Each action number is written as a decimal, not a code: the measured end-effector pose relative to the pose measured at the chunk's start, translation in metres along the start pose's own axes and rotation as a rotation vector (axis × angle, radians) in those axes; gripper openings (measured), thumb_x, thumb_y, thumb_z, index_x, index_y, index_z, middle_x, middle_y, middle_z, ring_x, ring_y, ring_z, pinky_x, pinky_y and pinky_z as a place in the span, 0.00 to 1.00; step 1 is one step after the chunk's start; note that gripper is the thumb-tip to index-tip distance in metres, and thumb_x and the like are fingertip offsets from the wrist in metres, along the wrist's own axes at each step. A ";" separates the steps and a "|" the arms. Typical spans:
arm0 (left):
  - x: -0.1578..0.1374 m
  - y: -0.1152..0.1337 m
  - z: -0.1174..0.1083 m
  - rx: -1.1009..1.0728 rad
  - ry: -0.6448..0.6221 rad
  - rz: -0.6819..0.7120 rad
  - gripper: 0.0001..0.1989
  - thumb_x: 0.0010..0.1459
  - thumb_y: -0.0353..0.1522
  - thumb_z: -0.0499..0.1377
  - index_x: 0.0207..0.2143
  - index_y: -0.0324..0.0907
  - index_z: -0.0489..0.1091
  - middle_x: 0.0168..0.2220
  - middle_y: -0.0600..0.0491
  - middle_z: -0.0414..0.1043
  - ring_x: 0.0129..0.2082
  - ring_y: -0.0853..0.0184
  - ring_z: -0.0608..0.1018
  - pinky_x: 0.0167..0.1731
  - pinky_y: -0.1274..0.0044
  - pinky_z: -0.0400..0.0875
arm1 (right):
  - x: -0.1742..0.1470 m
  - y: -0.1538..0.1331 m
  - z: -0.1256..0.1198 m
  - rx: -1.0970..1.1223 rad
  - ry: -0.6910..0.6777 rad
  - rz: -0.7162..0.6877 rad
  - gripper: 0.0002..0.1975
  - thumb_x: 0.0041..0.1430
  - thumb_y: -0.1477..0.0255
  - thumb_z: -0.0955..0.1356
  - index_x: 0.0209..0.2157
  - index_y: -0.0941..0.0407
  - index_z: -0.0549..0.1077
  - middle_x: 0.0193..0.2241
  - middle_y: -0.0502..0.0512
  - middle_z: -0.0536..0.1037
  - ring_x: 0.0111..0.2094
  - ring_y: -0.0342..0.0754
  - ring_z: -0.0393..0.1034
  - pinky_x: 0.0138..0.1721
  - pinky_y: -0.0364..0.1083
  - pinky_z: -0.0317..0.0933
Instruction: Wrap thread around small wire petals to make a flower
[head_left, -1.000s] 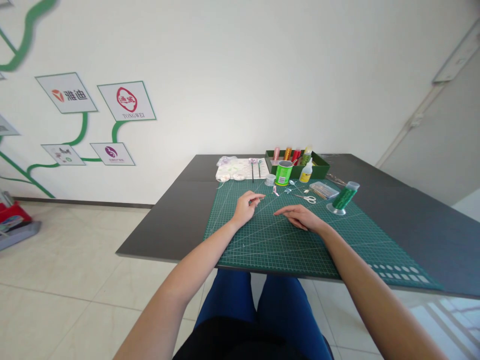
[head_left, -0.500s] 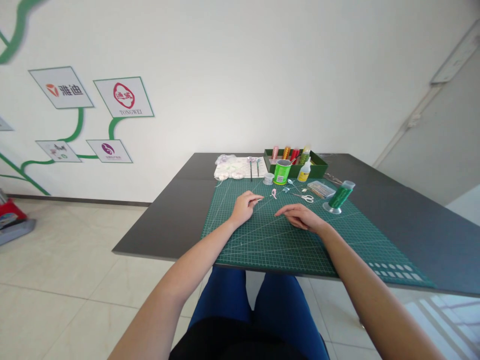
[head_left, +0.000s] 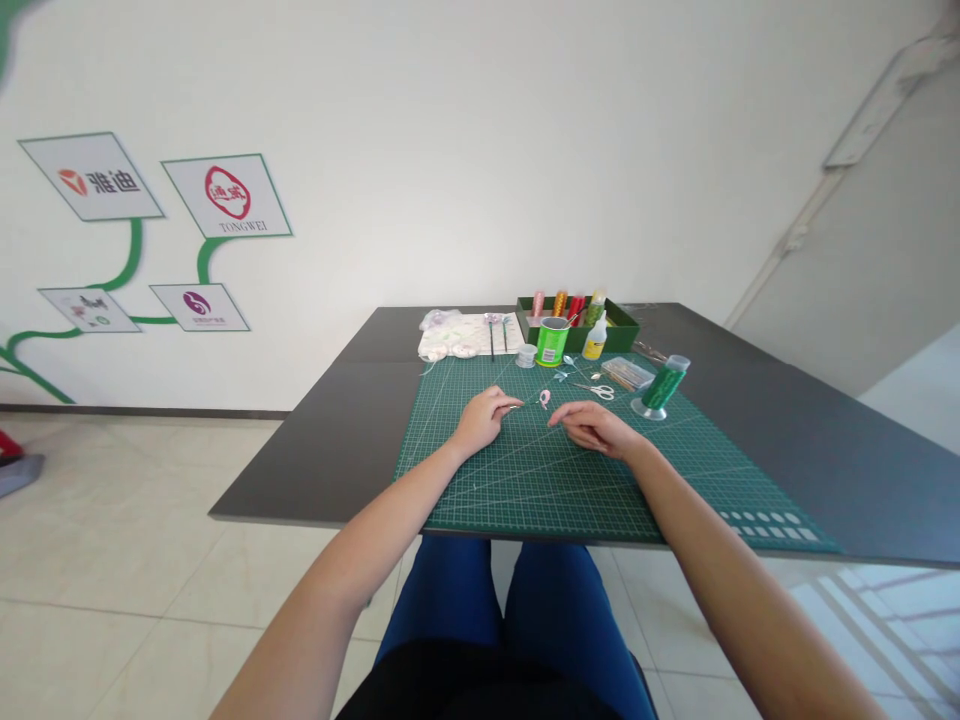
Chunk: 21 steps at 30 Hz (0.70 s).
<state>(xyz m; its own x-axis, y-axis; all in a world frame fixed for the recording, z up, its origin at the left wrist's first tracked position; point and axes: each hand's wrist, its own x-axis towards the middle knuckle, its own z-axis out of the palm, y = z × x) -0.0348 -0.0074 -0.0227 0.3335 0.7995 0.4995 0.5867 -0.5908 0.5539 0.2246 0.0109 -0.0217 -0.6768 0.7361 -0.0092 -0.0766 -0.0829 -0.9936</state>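
My left hand [head_left: 480, 420] rests low over the green cutting mat [head_left: 465, 490], thumb and forefinger pinched on a thin stem. At the stem's far end sits a small pink looped piece [head_left: 544, 398], just beyond the fingertips. My right hand [head_left: 594, 428] is to the right of that piece, forefinger reaching left and the other fingers curled under. Its fingertips look closed together near the pink piece; what they hold, if anything, is too small to make out. White-handled scissors [head_left: 602, 392] and small pale blue pieces [head_left: 561, 376] lie beyond my hands.
A spool of green thread [head_left: 664, 385] stands right of my right hand. Behind are a clear box [head_left: 628, 374], a glue bottle [head_left: 595, 338], a green can [head_left: 552, 343], a clear tub [head_left: 526, 356] and a dark green box [head_left: 626, 335] of thread spools. A white cloth [head_left: 472, 325] lies back left.
The view has turned slightly right, so the table items sit further left. The pink piece is lower and turned, its loop now facing me. Both hands stay in nearly the same pose.
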 end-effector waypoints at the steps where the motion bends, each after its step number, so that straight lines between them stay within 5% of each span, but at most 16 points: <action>1: 0.000 0.000 0.000 0.006 -0.007 0.004 0.14 0.66 0.26 0.55 0.46 0.42 0.79 0.38 0.49 0.74 0.39 0.65 0.75 0.41 0.75 0.68 | 0.000 0.000 0.000 0.005 0.000 -0.007 0.11 0.58 0.68 0.70 0.37 0.62 0.77 0.07 0.39 0.57 0.08 0.35 0.42 0.12 0.39 0.35; 14: -0.001 0.005 -0.004 0.017 -0.065 0.047 0.16 0.66 0.25 0.53 0.46 0.44 0.79 0.38 0.50 0.73 0.38 0.66 0.75 0.40 0.75 0.68 | 0.000 -0.003 0.000 0.102 0.008 -0.073 0.09 0.59 0.70 0.69 0.37 0.62 0.77 0.07 0.38 0.57 0.08 0.35 0.41 0.12 0.38 0.35; 21: -0.002 0.006 -0.005 0.034 -0.112 0.064 0.17 0.66 0.25 0.52 0.47 0.45 0.79 0.38 0.51 0.72 0.38 0.67 0.74 0.41 0.75 0.69 | -0.004 -0.008 0.003 0.168 0.012 -0.065 0.15 0.61 0.72 0.68 0.49 0.62 0.75 0.08 0.38 0.58 0.09 0.36 0.40 0.13 0.38 0.36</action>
<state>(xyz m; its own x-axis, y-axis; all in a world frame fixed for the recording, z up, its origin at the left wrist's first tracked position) -0.0356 -0.0128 -0.0169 0.4503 0.7688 0.4541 0.5860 -0.6382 0.4993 0.2253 0.0068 -0.0134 -0.6577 0.7515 0.0517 -0.2417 -0.1456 -0.9594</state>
